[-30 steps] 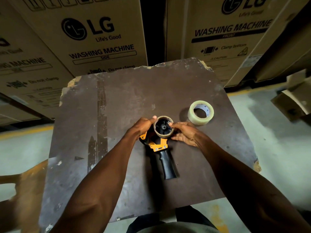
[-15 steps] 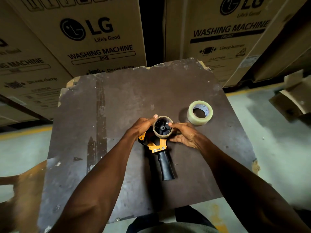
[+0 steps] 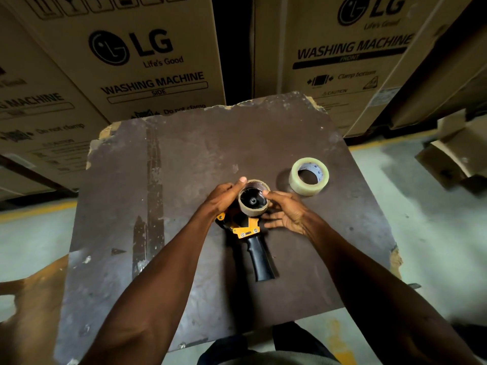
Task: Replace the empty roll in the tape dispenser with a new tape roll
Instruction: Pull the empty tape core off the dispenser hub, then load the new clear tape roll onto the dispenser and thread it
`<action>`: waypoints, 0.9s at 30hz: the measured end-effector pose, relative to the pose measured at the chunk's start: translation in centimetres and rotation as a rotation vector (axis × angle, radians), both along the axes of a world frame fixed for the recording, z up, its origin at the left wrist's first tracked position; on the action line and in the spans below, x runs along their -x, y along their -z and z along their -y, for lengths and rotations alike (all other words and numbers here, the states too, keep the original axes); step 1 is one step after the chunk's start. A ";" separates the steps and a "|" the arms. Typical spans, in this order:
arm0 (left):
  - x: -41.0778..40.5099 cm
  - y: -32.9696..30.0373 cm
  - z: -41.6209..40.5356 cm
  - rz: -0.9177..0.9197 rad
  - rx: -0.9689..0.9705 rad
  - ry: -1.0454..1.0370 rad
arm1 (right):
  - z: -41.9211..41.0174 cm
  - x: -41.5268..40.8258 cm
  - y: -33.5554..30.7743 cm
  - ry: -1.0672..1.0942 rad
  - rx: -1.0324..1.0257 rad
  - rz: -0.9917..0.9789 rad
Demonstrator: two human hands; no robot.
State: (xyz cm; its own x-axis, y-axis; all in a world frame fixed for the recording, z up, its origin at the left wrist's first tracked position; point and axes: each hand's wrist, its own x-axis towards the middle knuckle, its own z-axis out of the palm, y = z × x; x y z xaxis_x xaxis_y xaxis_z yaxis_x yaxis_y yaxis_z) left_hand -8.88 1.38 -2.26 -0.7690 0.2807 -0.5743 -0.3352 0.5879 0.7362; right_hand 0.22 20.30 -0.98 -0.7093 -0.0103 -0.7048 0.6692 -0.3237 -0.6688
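Room: big brown boxes [image 3: 147,61] stand at the back, with "LG" and "WASHING MACHINE" printed on them. A gray floor [image 3: 395,180] with a yellow line shows on both sides.
Bench: a dark brown bench [image 3: 184,159] with chipped edges and a long worn stripe down its left part.
Tape dispenser: the tape dispenser [image 3: 247,230] lies flat near the middle of the bench. It has an orange body and a black handle. The handle points toward the person.
Empty roll: the empty roll [image 3: 253,210] is a thin brown card ring. It sits on the black wheel at the far end of the tape dispenser. You can see the black hub through the middle of the ring.
Left hand: the left hand [image 3: 224,196] is at the left side of the ring. The thumb rests on the top rim. The other fingers curl down next to the orange body.
Left grip: narrow, pinching the empty roll.
Right hand: the right hand [image 3: 287,214] is at the right side of the ring. The thumb tip touches the rim. The other fingers spread out low, next to the tape dispenser.
Right grip: narrow, pinching the empty roll from the other side.
New tape roll: the new tape roll [image 3: 309,176] is thick and clear with a white inside. It lies flat on the bench, off to the right of the hands, not touching them.
Small box: a small box [image 3: 453,154] sits on the floor at the far right, and it looks blurry.
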 end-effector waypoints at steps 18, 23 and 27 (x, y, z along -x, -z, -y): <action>-5.9 -2.6 -6.8 -0.375 0.053 -0.028 | -5.6 -5.1 -2.2 0.234 -0.159 -0.163; -9.5 -1.9 -11.0 -0.315 0.013 -0.010 | -9.1 -8.4 -1.0 0.291 -0.368 -0.112; -11.6 -0.3 -13.7 -0.266 0.000 -0.015 | -11.4 -10.4 0.4 0.335 -0.440 -0.067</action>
State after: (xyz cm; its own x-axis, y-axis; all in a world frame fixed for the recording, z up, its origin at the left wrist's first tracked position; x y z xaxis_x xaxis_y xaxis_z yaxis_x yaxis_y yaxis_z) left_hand 2.67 15.07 -1.92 -0.8970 0.2683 -0.3512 -0.1383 0.5844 0.7996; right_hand 10.67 31.69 -1.39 -0.6666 0.5088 -0.5448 0.5291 -0.1919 -0.8266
